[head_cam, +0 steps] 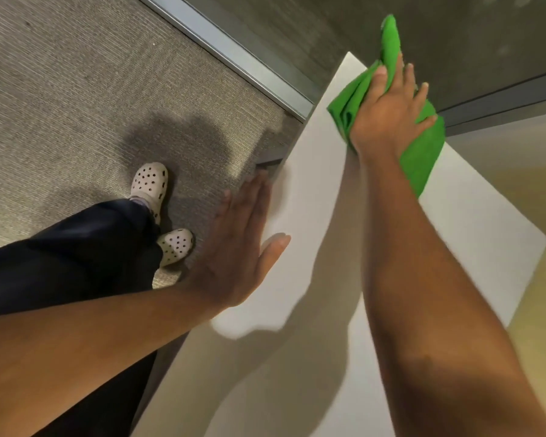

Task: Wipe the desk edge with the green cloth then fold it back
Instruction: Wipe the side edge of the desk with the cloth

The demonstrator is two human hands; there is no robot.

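Left hand flat, fingers straight and together, holding nothing, palm on the near left edge of the smooth white counter. Further out, right hand presses the bunched bright green microfibre cloth onto the counter's far corner, fingers spread over it; cloth spills past the far edge. Bare counter between the hands. Grey carpet floor left, perforated white clogs on it.
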